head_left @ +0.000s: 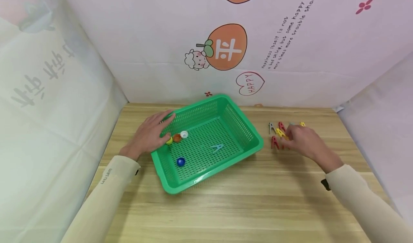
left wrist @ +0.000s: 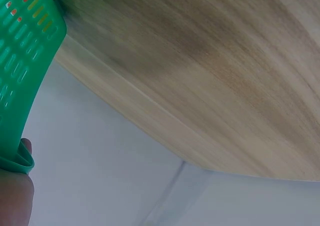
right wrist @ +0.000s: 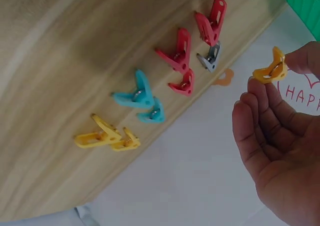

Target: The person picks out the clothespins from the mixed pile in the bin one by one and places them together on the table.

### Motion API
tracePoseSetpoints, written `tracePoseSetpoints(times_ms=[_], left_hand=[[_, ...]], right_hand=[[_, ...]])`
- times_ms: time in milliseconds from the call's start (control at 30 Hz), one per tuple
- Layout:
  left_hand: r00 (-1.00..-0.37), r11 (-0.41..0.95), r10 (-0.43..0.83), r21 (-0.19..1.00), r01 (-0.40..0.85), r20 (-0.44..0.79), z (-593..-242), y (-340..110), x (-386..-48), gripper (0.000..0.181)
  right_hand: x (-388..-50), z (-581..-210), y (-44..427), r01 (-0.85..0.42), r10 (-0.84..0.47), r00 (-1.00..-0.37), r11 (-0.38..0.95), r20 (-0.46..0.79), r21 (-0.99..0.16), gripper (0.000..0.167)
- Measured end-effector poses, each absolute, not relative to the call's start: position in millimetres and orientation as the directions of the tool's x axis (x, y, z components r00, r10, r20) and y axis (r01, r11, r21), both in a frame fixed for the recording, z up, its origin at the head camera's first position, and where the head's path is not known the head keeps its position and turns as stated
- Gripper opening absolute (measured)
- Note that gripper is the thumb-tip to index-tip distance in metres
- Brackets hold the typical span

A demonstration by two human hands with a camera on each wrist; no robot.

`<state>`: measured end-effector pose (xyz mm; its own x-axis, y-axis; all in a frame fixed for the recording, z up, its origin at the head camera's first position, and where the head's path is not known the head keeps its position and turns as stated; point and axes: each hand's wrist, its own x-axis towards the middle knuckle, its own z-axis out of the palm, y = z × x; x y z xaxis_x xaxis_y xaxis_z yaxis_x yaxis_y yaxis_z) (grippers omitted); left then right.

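My left hand (head_left: 148,133) grips the left rim of a green plastic basket (head_left: 199,179), its thumb over the inner side. Inside the basket lie a blue cap (head_left: 181,161), a white cap (head_left: 184,134), an orange-brown cap (head_left: 177,138), a yellow cap (head_left: 169,141) and a light blue clothespin (head_left: 217,148). To the basket's right, my right hand (head_left: 304,141) pinches a yellow clothespin (right wrist: 271,71) between thumb and fingertips, above the table. Near it lie red clothespins (right wrist: 177,56), a grey clothespin (right wrist: 211,58), teal clothespins (right wrist: 137,94) and yellow clothespins (right wrist: 100,135).
The wood-grain table (head_left: 226,210) runs back to a printed white sheet (head_left: 155,49) hung as a wall. Similar white sheeting (head_left: 42,103) stands along the left, and more encloses the right side.
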<state>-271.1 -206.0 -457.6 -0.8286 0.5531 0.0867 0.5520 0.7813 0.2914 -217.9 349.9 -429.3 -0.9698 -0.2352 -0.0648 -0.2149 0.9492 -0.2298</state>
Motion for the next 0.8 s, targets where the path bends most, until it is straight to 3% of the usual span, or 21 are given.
tracePoseSetpoints(times_ms=[233,500,800], left_hand=[[-0.831,0.784,0.55,0.296,0.546,0.076,-457.9,-205.9,-270.5,0.076],[-0.829,0.781,0.552,0.295,0.551,0.087,-457.7,-206.1,-270.8,0.075],[-0.827,0.782,0.557,0.283,0.555,0.082,-456.6,-206.4,-270.6,0.076]], right_hand=[[-200.5,-448.1,349.7,-0.118,-0.156,-0.981,0.954,-0.119,-0.276,0.04],[-181.5,-470.2,341.5,-0.031,-0.079,-0.987,0.948,-0.141,-0.316,0.033],[-160.2,-484.3,335.4,-0.002,-0.058,-0.986,0.941,-0.155,-0.339,0.031]])
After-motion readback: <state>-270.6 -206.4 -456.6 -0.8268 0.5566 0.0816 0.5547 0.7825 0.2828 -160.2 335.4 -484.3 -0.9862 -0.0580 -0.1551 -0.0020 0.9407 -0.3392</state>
